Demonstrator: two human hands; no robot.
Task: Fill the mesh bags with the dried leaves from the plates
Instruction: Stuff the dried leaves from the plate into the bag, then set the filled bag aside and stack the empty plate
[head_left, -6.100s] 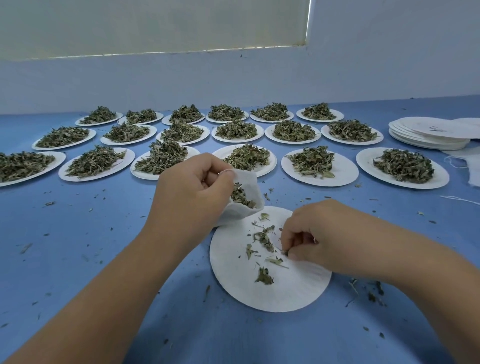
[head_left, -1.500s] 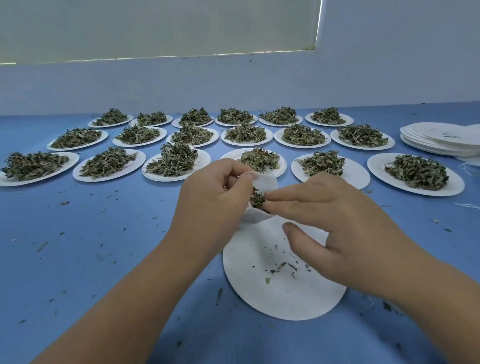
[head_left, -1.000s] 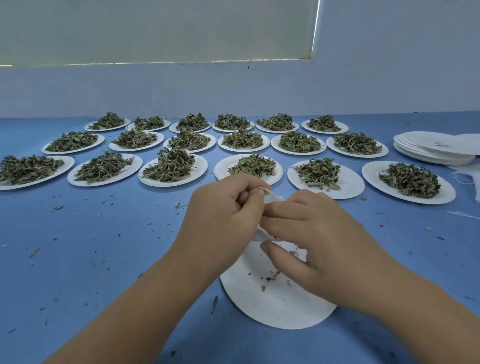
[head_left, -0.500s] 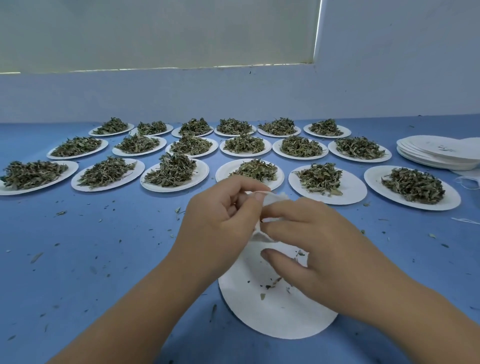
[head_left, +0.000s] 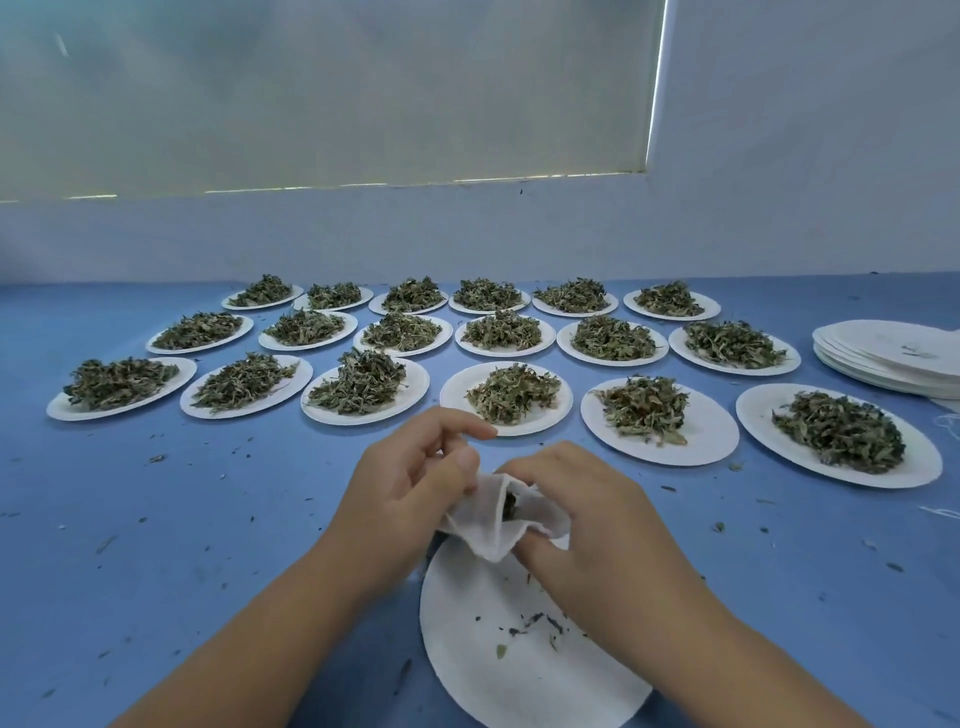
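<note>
A small white mesh bag (head_left: 491, 525) hangs between my two hands above a near white paper plate (head_left: 498, 675). Dark dried leaves (head_left: 510, 506) show through its open mouth. My left hand (head_left: 410, 488) pinches the bag's left edge with thumb and fingers. My right hand (head_left: 587, 525) grips the right side, thumb under the bag and fingers over its top. Only a few leaf crumbs (head_left: 535, 626) lie on the near plate.
Several white plates heaped with dried leaves stand in three rows across the blue table (head_left: 156, 545), the nearest row including one plate (head_left: 506, 397) just beyond my hands. A stack of bare plates (head_left: 893, 364) sits at the far right. Leaf bits are scattered about.
The bag has dropped lower and its mouth now faces me, held by both hands. Earlier my right hand picked leaves off the near plate and fed them into the bag.
</note>
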